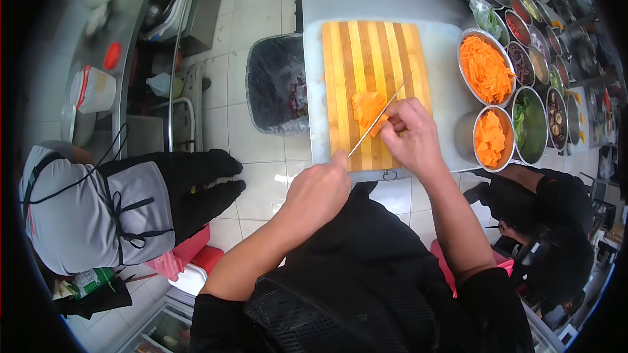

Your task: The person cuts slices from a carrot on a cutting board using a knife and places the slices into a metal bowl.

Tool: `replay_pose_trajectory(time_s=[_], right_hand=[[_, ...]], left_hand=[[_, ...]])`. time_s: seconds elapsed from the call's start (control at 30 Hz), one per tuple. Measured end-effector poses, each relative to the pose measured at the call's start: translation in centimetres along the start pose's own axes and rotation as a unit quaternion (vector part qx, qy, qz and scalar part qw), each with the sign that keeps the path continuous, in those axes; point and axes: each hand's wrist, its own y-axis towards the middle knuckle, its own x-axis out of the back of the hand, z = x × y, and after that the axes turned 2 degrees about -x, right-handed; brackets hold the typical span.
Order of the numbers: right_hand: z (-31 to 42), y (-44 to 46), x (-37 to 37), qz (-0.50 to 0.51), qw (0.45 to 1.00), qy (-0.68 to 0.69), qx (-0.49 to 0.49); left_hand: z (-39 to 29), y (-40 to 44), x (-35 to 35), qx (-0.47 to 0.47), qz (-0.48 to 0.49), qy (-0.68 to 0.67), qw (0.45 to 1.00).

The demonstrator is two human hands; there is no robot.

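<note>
My left hand (pixel 318 189) is wrapped round the handle of a knife (pixel 396 93), whose thin blade slants up and to the right. The blade lies across a small pile of orange carrot slices (pixel 366 106) on a striped wooden cutting board (pixel 337 52). On the blade's right side, my right hand (pixel 413 136) has its fingers curled and pinched together against the carrot slices at the pile's lower right edge. Part of those slices is hidden behind the fingers and blade.
Right of the board stand a metal bowl of shredded carrot (pixel 485 68), a metal container of carrot slices (pixel 490 138) and several other ingredient containers. A black-lined bin (pixel 261 85) is at the left. One person (pixel 98 202) stands left, another (pixel 549 216) right.
</note>
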Motion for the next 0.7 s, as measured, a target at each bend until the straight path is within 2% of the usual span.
replay_pose_trajectory(time_s=[0.13, 0.33, 0.53, 0.63, 0.7], right_hand=[[0.3, -0.1, -0.1, -0.012, 0.999, 0.027, -0.013], [0.2, -0.3, -0.2, -0.023, 0.999, 0.035, -0.010], [0.2, -0.1, -0.2, -0.019, 0.999, 0.026, -0.007], [0.1, -0.1, -0.1, -0.018, 1.000, 0.019, -0.007], [0.0, -0.1, -0.3, -0.023, 1.000, 0.013, 0.002]], left_hand=[[-0.3, 0.9, 1.7, 0.037, 0.013, -0.017, 0.999], [-0.1, -2.3, 1.5, -0.029, -0.053, -0.005, 0.998], [0.1, -4.0, 1.3, 0.001, -0.024, 0.016, 1.000], [-0.6, -4.4, 2.1, 0.050, 0.029, 0.029, 0.998], [-0.7, -3.9, 1.8, 0.044, 0.029, 0.026, 0.998]])
